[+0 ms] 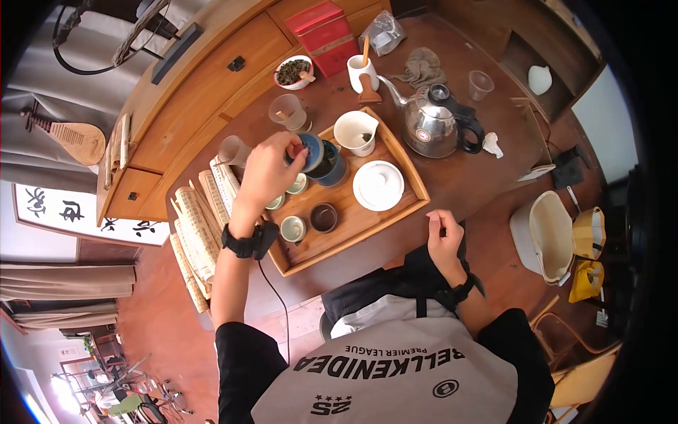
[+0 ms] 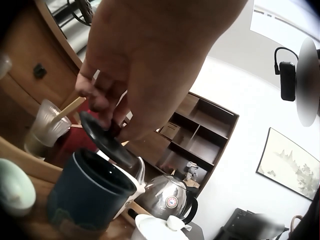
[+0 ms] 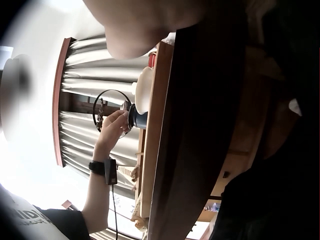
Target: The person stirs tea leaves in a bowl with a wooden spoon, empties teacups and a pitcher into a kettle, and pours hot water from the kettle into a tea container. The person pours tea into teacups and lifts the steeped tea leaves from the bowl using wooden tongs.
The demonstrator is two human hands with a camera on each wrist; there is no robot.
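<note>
In the head view the left hand pinches a dark blue lid by its knob, over the edge of a blue cup on the wooden tray. The left wrist view shows the lid tilted above the dark cup, apart from its rim at the near side. Dark contents show inside the cup. My right hand hangs by the tray's near right corner with its fingers curled, holding nothing visible.
Beside the cup on the tray are a white pitcher, a white lidded bowl and several small cups. A steel kettle stands right of the tray. Bamboo scrolls lie at the left, near clear plastic cups.
</note>
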